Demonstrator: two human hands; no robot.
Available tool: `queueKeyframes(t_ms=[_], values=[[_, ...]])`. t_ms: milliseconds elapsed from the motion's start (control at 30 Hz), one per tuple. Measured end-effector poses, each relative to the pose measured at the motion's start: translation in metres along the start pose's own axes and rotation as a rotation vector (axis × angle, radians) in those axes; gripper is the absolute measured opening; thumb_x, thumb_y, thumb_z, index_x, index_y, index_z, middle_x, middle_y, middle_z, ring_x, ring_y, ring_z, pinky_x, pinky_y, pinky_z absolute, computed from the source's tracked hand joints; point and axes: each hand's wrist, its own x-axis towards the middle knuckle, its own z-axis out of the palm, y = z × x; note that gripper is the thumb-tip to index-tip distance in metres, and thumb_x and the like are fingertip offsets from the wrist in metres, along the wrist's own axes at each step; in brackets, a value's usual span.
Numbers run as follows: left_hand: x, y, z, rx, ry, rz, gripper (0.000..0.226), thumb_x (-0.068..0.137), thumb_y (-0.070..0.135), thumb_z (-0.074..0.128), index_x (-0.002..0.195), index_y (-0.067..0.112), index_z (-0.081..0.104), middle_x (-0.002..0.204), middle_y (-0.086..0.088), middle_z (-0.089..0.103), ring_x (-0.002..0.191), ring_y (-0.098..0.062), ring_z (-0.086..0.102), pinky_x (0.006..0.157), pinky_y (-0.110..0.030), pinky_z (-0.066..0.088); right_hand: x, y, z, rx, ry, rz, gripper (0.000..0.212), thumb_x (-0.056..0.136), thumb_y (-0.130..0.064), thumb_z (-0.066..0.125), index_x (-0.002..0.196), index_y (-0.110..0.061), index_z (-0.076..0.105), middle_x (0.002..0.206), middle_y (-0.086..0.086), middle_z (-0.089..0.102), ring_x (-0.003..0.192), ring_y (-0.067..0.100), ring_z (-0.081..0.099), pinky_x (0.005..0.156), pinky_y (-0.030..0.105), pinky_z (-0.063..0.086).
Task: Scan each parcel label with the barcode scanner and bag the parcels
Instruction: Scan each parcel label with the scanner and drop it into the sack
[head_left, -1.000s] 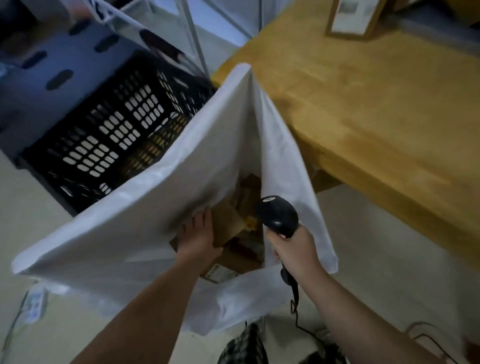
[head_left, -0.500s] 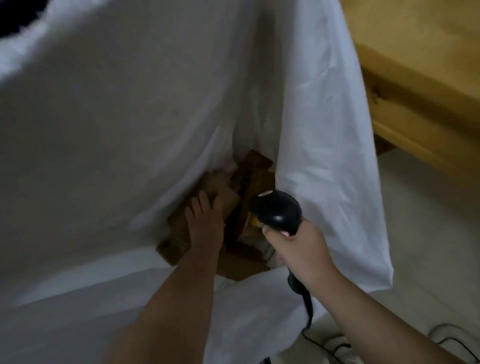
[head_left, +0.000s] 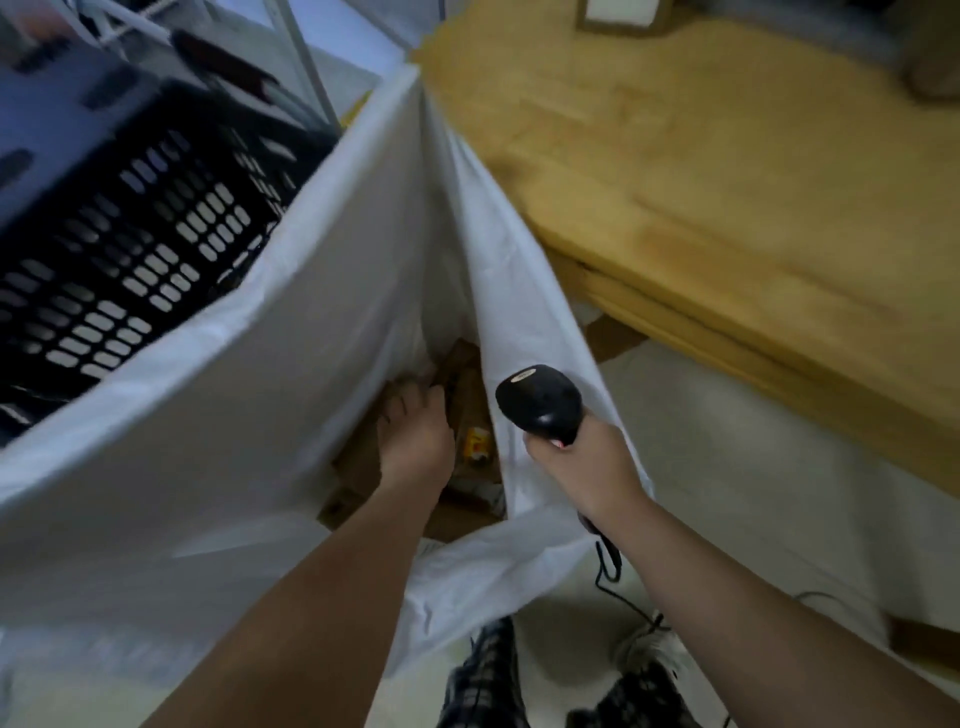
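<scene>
The scanner (head_left: 540, 402) is gripped in the right hand (head_left: 584, 465), with the fingers curled round its handle and its head turned toward the bag's mouth. Its cable (head_left: 609, 564) hangs below the wrist. The left hand (head_left: 415, 439) is sunk into the white bag (head_left: 249, 415), with the fingers laid on a brown parcel (head_left: 357, 458) among others at the bottom. Whether it is gripped cannot be told, as the fingertips are blurred. The bag is held open over the floor (head_left: 727, 499), between a black crate (head_left: 130, 234) and the wooden worktop (head_left: 727, 182). A box (head_left: 618, 15) is seen at the worktop's far edge.
</scene>
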Motion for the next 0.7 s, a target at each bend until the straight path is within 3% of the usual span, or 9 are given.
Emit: queueKeyframes(t_ms=[100, 167, 267, 400, 500, 600, 700], values=[[-0.022, 0.031, -0.046, -0.099, -0.03, 0.035, 0.057, 0.092, 0.028, 0.055, 0.143, 0.018, 0.031, 0.14, -0.012, 0.035, 0.124, -0.034, 0.04, 0.101, -0.044, 0.039, -0.014, -0.015, -0.034, 0.034, 0.039, 0.011, 0.032, 0.081, -0.022, 0.071, 0.06, -0.024, 0.047, 0.045, -0.007, 0.046, 0.052, 0.01, 0.048, 0.049, 0.024, 0.031], [-0.034, 0.054, -0.072, -0.143, 0.032, 0.105, 0.056, 0.095, 0.031, 0.052, 0.145, 0.018, 0.029, 0.144, -0.01, 0.033, 0.126, -0.031, 0.039, 0.104, -0.042, 0.037, -0.022, -0.022, -0.059, 0.09, 0.063, 0.021, 0.034, 0.081, -0.02, 0.07, 0.058, -0.023, 0.046, 0.038, -0.009, 0.045, 0.049, 0.011, 0.045, 0.049, 0.024, 0.029], [-0.044, 0.094, -0.115, -0.168, 0.075, 0.212, 0.058, 0.095, 0.032, 0.053, 0.146, 0.018, 0.028, 0.148, -0.008, 0.03, 0.13, -0.029, 0.036, 0.105, -0.039, 0.036, -0.032, -0.03, -0.103, 0.131, 0.12, 0.027, 0.02, 0.083, -0.024, 0.071, 0.07, -0.016, 0.057, 0.052, -0.007, 0.054, 0.057, 0.014, 0.055, 0.049, 0.023, 0.033], [-0.038, 0.158, -0.171, -0.147, 0.164, 0.343, 0.055, 0.094, 0.029, 0.054, 0.143, 0.015, 0.033, 0.145, -0.011, 0.032, 0.128, -0.03, 0.037, 0.104, -0.038, 0.035, -0.039, -0.031, -0.178, 0.19, 0.265, 0.052, 0.033, 0.084, -0.025, 0.07, 0.059, -0.009, 0.055, 0.055, 0.01, 0.054, 0.061, 0.035, 0.061, 0.059, 0.032, 0.042], [-0.028, 0.218, -0.206, -0.16, 0.205, 0.409, 0.057, 0.094, 0.028, 0.055, 0.144, 0.016, 0.032, 0.146, -0.012, 0.031, 0.129, -0.03, 0.036, 0.104, -0.038, 0.035, -0.038, -0.032, -0.24, 0.272, 0.348, 0.042, 0.026, 0.086, -0.021, 0.067, 0.067, -0.008, 0.057, 0.063, 0.013, 0.055, 0.066, 0.032, 0.059, 0.062, 0.037, 0.045], [-0.022, 0.282, -0.228, -0.177, 0.222, 0.479, 0.059, 0.094, 0.031, 0.056, 0.145, 0.017, 0.03, 0.147, -0.011, 0.03, 0.13, -0.03, 0.034, 0.104, -0.038, 0.035, -0.034, -0.029, -0.295, 0.328, 0.433, 0.02, 0.015, 0.084, -0.023, 0.068, 0.08, -0.01, 0.063, 0.069, 0.007, 0.061, 0.076, 0.033, 0.065, 0.074, 0.046, 0.055], [-0.018, 0.34, -0.238, -0.207, 0.227, 0.524, 0.058, 0.094, 0.031, 0.056, 0.144, 0.017, 0.031, 0.146, -0.011, 0.03, 0.13, -0.029, 0.034, 0.105, -0.037, 0.035, -0.028, -0.018, -0.341, 0.34, 0.476, 0.005, 0.016, 0.082, -0.024, 0.068, 0.081, -0.009, 0.063, 0.067, 0.003, 0.06, 0.077, 0.032, 0.067, 0.076, 0.05, 0.057]])
